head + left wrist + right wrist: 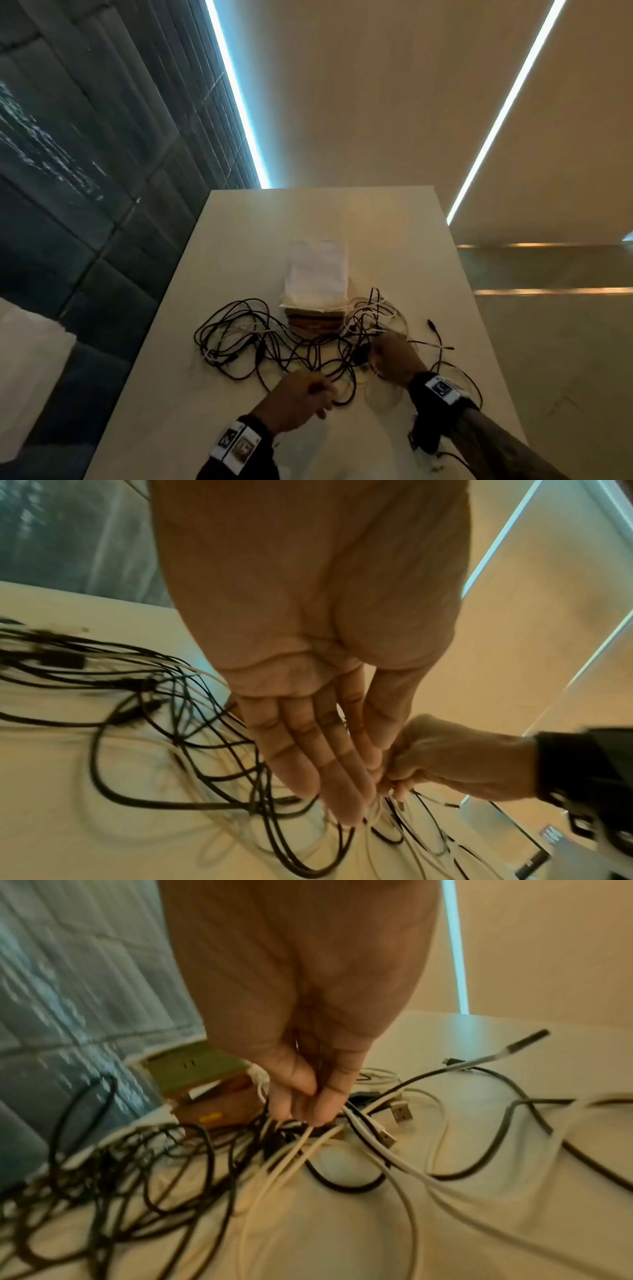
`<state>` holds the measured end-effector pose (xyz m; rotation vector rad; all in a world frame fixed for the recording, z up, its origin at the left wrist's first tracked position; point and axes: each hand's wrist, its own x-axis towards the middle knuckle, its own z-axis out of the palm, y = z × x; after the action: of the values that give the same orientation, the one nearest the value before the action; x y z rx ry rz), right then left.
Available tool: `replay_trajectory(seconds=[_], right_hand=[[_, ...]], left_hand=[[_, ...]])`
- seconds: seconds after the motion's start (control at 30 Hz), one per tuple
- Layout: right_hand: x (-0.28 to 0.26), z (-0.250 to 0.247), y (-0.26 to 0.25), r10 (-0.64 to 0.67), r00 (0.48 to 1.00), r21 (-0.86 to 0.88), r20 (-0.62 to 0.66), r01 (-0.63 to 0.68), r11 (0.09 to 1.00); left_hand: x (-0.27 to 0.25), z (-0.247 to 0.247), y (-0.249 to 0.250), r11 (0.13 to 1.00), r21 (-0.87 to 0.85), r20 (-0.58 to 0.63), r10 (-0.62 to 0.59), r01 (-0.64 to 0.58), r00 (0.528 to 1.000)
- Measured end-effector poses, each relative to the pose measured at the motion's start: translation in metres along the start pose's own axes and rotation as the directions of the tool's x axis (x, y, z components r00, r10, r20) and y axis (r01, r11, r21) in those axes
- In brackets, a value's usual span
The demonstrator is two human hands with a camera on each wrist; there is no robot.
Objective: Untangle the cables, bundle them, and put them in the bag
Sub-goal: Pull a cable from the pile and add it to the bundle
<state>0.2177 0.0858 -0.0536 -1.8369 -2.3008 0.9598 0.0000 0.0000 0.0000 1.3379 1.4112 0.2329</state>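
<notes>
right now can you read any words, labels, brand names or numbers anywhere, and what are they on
No text is readable.
White tags on the black wrist straps: printed marks, blurred.
Yellow label on the flat brown box: too blurred.
Green flat box: two small dark marks, not letters.
White paper bag: faint marks, unreadable.

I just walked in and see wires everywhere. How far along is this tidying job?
Barely started. Nothing looks done: the cables lie in one tangled heap on the table, none bundled, and the white bag lies flat behind them. In hand: the right hand pinches a few white and black strands, and the left hand reaches in with straight fingers. Left: separating, bundling, bagging.
</notes>
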Motion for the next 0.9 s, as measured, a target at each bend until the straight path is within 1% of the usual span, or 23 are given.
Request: replay_trajectory(seconds=[0.1,0.17,0.23,0.3,0.37,0.47,0.53,0.67,0.73,0.8,0.83,0.9], right_hand=[[0.005,-0.001,-0.005,0.007,1.0,-0.113,0.007,-0.006,0.994],[0.005,0.003,-0.01,0.021,0.999,-0.114,0.032,-0.017,0.993],[0.004,0.012,-0.012,0.023,1.0,-0.123,0.017,-0.021,0.992],[0.005,0.02,-0.014,0.033,0.999,-0.162,0.022,-0.029,0.986],[0.005,0.025,-0.015,0.034,0.999,-0.205,0.031,-0.027,0.978],[0.006,0.03,-0.016,-0.005,1.0,-0.227,-0.025,-0.001,0.974],[0.007,0.033,-0.018,-0.039,0.998,-0.237,-0.042,0.028,0.971],[0.004,0.036,-0.022,-0.073,0.997,-0.349,0.003,0.069,0.935],[0.005,0.031,-0.02,-0.104,0.994,-0.368,0.035,0.11,0.923],[0.007,0.021,-0.017,-0.152,0.987,-0.371,0.043,0.157,0.915],[0.007,0.014,-0.017,-0.184,0.982,-0.373,0.034,0.184,0.909],[0.005,0.0,-0.014,-0.272,0.962,-0.375,0.009,0.255,0.891]], left_hand=[[0.019,0.011,0.003,0.995,0.101,0.022,0.003,-0.005,1.0],[0.026,0.016,0.005,0.98,0.197,0.016,0.015,-0.018,1.0],[0.032,0.02,0.004,0.966,0.258,-0.011,0.033,-0.029,0.999],[0.036,0.023,0.005,0.962,0.272,-0.033,0.043,-0.033,0.999],[0.04,0.026,0.005,0.957,0.289,-0.028,0.04,-0.03,0.999],[0.043,0.03,0.007,0.948,0.315,0.01,0.048,-0.049,0.999],[0.045,0.032,0.008,0.943,0.33,0.005,0.049,-0.048,0.999],[0.047,0.036,0.007,0.949,0.311,-0.029,0.067,-0.055,0.997],[0.047,0.037,0.006,0.954,0.296,-0.073,0.076,-0.051,0.994],[0.049,0.035,0.005,0.96,0.276,-0.176,0.1,-0.048,0.979],[0.05,0.034,0.006,0.962,0.265,-0.235,0.132,-0.067,0.963],[0.052,0.031,0.009,0.952,0.275,-0.347,0.226,-0.132,0.91]])
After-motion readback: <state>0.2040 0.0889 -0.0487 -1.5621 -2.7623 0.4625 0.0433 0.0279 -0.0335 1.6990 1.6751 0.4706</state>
